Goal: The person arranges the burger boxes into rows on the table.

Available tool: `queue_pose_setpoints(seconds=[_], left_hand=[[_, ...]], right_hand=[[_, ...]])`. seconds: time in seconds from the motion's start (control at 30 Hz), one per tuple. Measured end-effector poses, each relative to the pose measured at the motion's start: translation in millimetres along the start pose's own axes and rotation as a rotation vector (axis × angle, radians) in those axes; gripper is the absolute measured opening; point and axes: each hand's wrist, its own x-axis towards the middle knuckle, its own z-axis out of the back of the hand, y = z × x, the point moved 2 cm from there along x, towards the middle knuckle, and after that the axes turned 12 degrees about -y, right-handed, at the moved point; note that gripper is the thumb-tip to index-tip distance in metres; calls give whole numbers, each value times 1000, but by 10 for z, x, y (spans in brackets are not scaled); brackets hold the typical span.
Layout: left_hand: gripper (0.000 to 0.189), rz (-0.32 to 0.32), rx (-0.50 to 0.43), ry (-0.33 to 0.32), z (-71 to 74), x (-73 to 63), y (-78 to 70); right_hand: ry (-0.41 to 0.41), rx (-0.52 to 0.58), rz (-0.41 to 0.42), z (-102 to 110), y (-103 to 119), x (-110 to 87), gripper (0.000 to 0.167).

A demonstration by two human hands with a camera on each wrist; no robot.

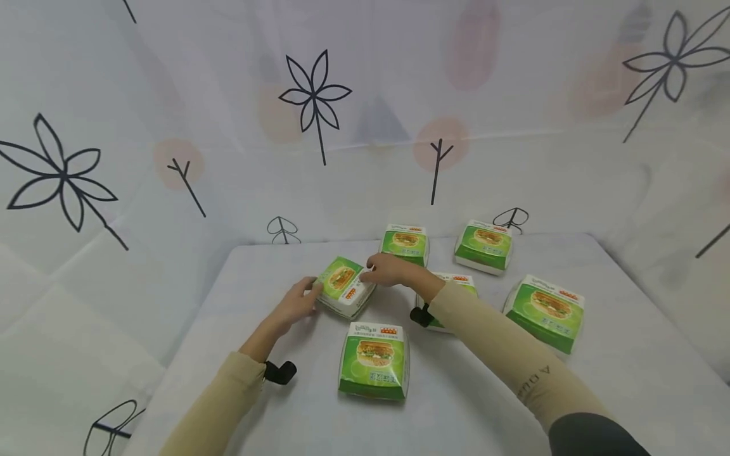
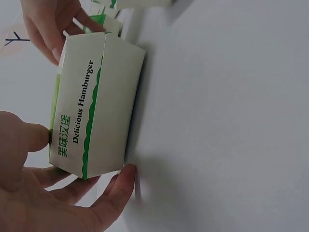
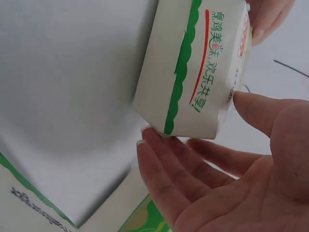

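Between my two hands is a green and white cardboard hamburger box [image 1: 345, 286], turned at an angle on the white table. My left hand [image 1: 296, 301] holds its left corner; in the left wrist view the thumb [image 2: 36, 137] lies along the lid edge and the fingers bend against the side and lower edge. The opposite corner is held by my right hand [image 1: 393, 270]. In the right wrist view its thumb [image 3: 256, 108] presses near the top edge, with the fingers [image 3: 169, 166] at the side. The lid is closed, and side print reads "Delicious Hamburger".
A similar box [image 1: 373, 361] sits nearer me. My right forearm passes over another box [image 1: 463, 282], partly hiding it. Further boxes stand at the back [image 1: 406, 239], back right [image 1: 485, 246] and right [image 1: 546, 310]. A patterned white cloth [image 1: 365, 183] hangs behind the table [image 1: 228, 304].
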Motion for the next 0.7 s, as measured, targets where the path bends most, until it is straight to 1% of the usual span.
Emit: queue_pose_setpoints(seconds=[0.2,0.27,0.33,0.47,0.6,0.7], left_hand=[[54,-14,6,-8,-6,120,-34],[55,-8,15,-14,3,126,-32],[58,8,28,-34,8,109,-26],[65,47,27,-72,4,44,-5],[67,65,7,-75,-25,2,-22],[65,74,5,-74,-35,7,-49]], right_hand=[[3,-22,-18,-44,-3,-74,58],[3,-24,-24,-45,11,-89,61],[3,-13,-34,-27,27,-101,62],[3,10,-51,24,21,-86,64],[9,26,-60,24,-12,-19,62],[17,77,-65,-14,-8,-9,56]])
